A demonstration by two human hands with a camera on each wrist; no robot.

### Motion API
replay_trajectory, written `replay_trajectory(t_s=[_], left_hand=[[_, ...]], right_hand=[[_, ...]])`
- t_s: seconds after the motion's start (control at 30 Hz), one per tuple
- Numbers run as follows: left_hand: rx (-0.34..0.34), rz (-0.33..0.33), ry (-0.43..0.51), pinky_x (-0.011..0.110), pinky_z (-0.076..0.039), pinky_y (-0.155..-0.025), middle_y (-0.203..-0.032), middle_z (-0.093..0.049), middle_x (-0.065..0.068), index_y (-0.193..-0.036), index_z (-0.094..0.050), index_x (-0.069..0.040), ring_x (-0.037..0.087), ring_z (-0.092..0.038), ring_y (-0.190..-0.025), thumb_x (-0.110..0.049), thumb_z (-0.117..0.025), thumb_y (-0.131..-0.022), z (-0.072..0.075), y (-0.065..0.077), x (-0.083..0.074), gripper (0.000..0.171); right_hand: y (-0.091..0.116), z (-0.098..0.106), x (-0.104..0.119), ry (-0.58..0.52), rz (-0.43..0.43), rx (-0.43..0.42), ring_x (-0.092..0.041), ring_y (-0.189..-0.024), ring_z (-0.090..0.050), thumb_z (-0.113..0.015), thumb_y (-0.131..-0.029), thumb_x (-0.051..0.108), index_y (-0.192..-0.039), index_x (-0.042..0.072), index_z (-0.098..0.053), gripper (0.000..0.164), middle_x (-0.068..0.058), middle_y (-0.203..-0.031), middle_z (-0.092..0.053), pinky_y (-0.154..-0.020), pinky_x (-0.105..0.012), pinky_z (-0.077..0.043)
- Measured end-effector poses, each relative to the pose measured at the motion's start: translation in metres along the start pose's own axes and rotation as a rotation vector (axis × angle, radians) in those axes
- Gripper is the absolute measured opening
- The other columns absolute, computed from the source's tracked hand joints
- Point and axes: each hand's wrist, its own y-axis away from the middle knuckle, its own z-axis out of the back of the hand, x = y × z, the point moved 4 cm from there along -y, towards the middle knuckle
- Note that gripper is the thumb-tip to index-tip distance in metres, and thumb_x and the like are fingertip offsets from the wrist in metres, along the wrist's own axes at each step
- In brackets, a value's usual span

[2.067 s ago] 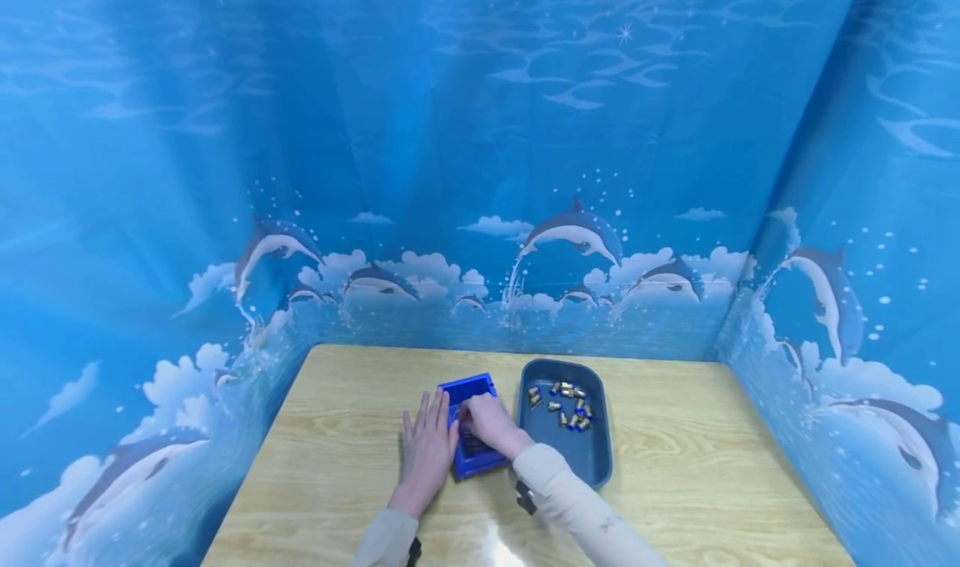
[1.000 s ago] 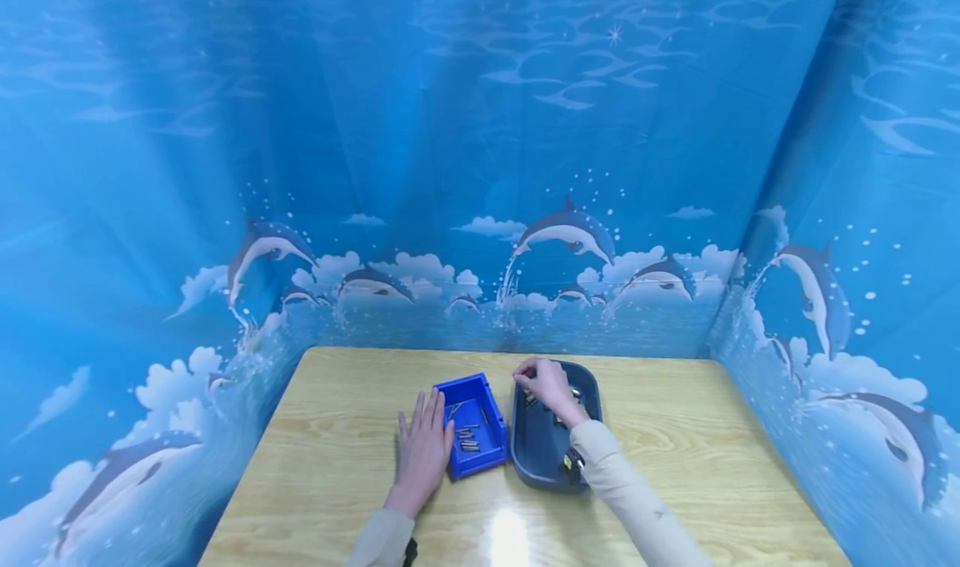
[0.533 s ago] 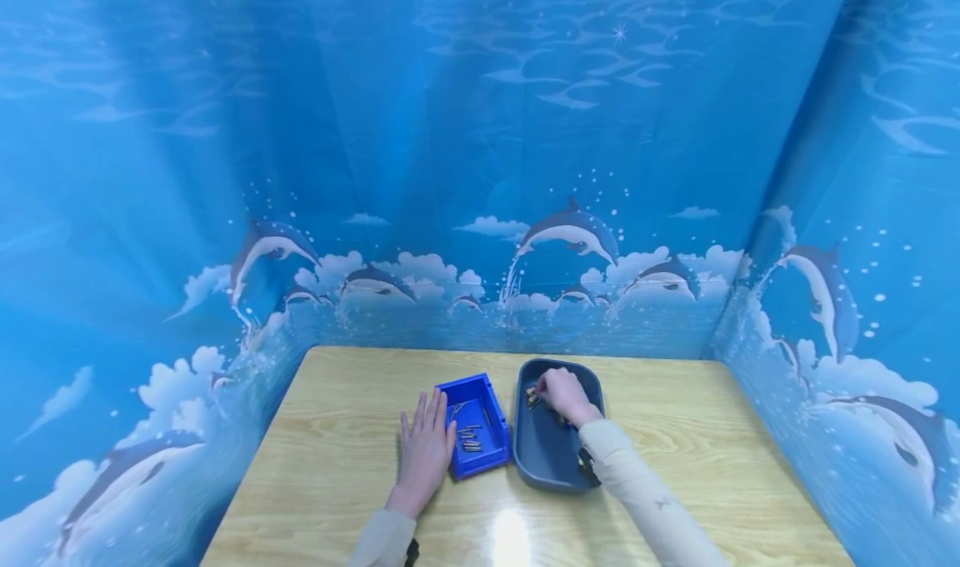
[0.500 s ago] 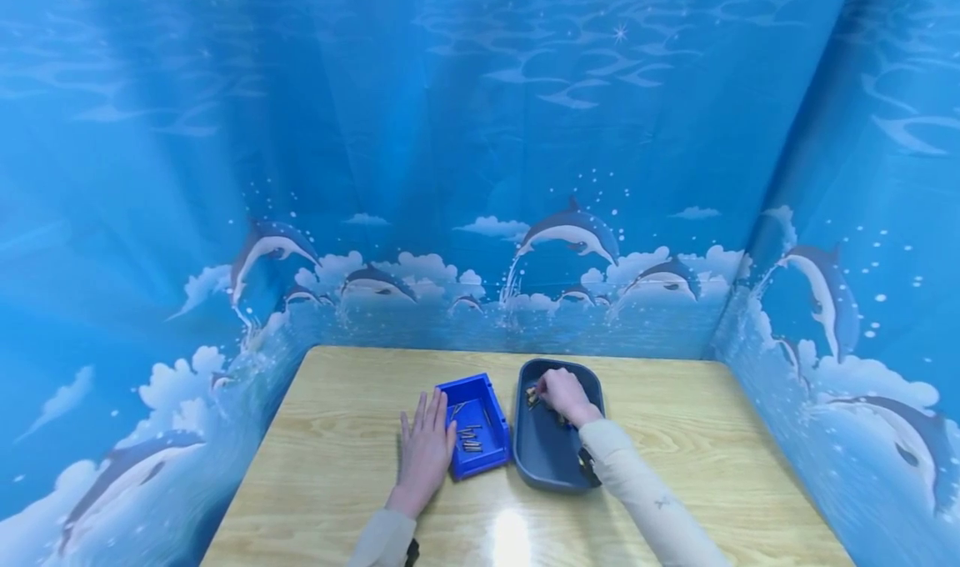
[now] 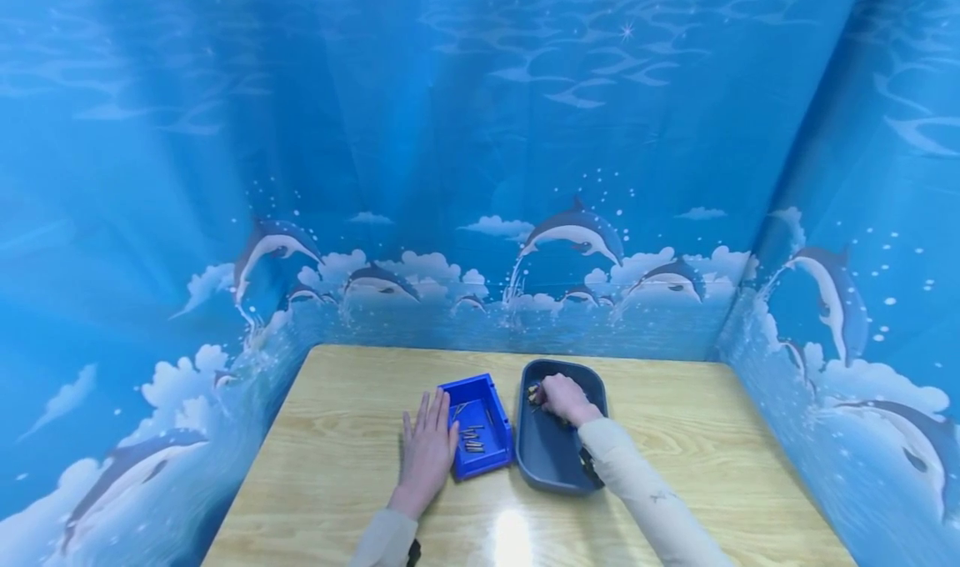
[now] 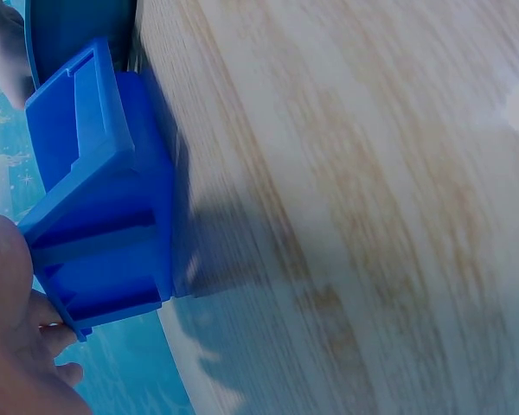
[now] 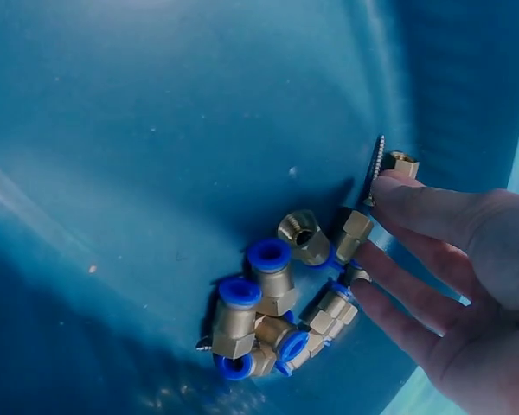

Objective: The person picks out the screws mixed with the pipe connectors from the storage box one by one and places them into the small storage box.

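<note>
My left hand [image 5: 429, 450] lies with straight fingers along the left side of a blue plastic bin [image 5: 482, 472]; in the left wrist view its fingers touch the bin's wall. Several screws [image 5: 472, 440] lie on the bin's floor. To the right, my right hand [image 5: 566, 398] reaches down into a dark blue-grey tray [image 5: 555, 459]. The right wrist view shows its thumb and a mostly hidden finger pinching a screw [image 7: 378, 156] near the tray's wall. Its other fingertips are right by several brass fittings with blue collars [image 7: 272, 268]. One brass fitting [image 7: 404, 162] sits just behind the thumb.
Bin and tray stand side by side on a wood-grain table [image 5: 337, 408]. A second screw tip [image 7: 204, 344] shows beside the clustered fittings. A blue dolphin-print curtain [image 5: 420, 175] hangs behind and around the table.
My right hand moved from the blue bin to the tray's far left edge, then lower into the tray among the fittings. The left hand has stayed beside the bin.
</note>
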Motion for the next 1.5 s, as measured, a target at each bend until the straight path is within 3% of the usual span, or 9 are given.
replay_trajectory(t_s=[0.23,0.47,0.77,0.9,1.13,1.4,1.5], left_hand=[[-0.033,-0.017,-0.011,0.068,-0.019,-0.119,-0.164,-0.032,0.011,-0.156,-0.037,-0.006,0.036,-0.022,-0.153,-0.032,-0.052,-0.105,-0.001,0.001,0.000,0.060],[-0.015,-0.012,-0.010,0.067,-0.018,-0.120,-0.165,-0.030,0.010,-0.157,-0.036,-0.007,0.035,-0.020,-0.154,-0.035,-0.049,-0.107,0.001,0.001,-0.001,0.059],[-0.032,-0.014,-0.008,0.068,-0.019,-0.120,-0.164,-0.032,0.011,-0.156,-0.037,-0.006,0.036,-0.023,-0.153,-0.033,-0.051,-0.106,0.001,0.001,-0.002,0.059],[-0.028,-0.010,-0.001,0.068,-0.019,-0.120,-0.164,-0.032,0.011,-0.157,-0.036,-0.006,0.037,-0.023,-0.153,-0.033,-0.051,-0.106,0.000,0.002,-0.001,0.059],[-0.010,-0.008,0.003,0.068,-0.018,-0.120,-0.165,-0.031,0.011,-0.158,-0.034,-0.006,0.036,-0.020,-0.154,-0.034,-0.049,-0.107,0.001,0.002,-0.001,0.060],[0.000,0.000,-0.004,0.067,-0.018,-0.120,-0.165,-0.031,0.012,-0.158,-0.033,-0.006,0.036,-0.019,-0.154,-0.034,-0.049,-0.107,0.000,0.002,0.000,0.061],[-0.003,-0.004,0.001,0.068,-0.018,-0.120,-0.164,-0.031,0.012,-0.158,-0.033,-0.005,0.036,-0.019,-0.154,-0.034,-0.049,-0.106,0.000,0.002,-0.001,0.061]], right_hand=[[-0.001,-0.002,0.007,0.038,0.052,-0.007,-0.017,-0.069,-0.065,-0.084,-0.073,-0.003,-0.075,0.012,-0.073,0.019,0.003,-0.071,-0.067,-0.066,-0.038,-0.058],[0.000,-0.004,0.010,0.037,0.094,-0.009,-0.013,-0.061,-0.057,-0.081,-0.069,-0.007,-0.068,0.011,-0.070,0.021,0.008,-0.060,-0.059,-0.061,-0.037,-0.054],[0.003,-0.003,0.005,-0.054,0.117,-0.064,-0.014,-0.063,-0.060,-0.071,-0.079,-0.006,-0.071,0.008,-0.071,0.016,0.001,-0.068,-0.067,-0.063,-0.033,-0.055],[0.004,-0.001,0.002,-0.152,0.062,-0.090,-0.012,-0.063,-0.061,-0.075,-0.082,-0.001,-0.076,0.008,-0.074,0.011,0.001,-0.072,-0.071,-0.065,-0.032,-0.056],[0.008,-0.002,-0.006,-0.351,-0.026,-0.095,-0.004,-0.062,-0.060,-0.076,-0.083,0.000,-0.081,0.003,-0.076,0.004,-0.001,-0.073,-0.073,-0.059,-0.021,-0.051],[0.014,-0.006,-0.009,-0.734,-0.203,-0.040,-0.032,-0.077,-0.076,-0.069,-0.091,-0.006,-0.095,-0.010,-0.073,0.007,-0.021,-0.085,-0.075,-0.070,-0.038,-0.064],[0.014,-0.008,-0.010,-0.789,-0.232,-0.045,-0.034,-0.079,-0.076,-0.068,-0.092,-0.007,-0.100,-0.011,-0.072,0.010,-0.023,-0.089,-0.075,-0.071,-0.039,-0.064]])
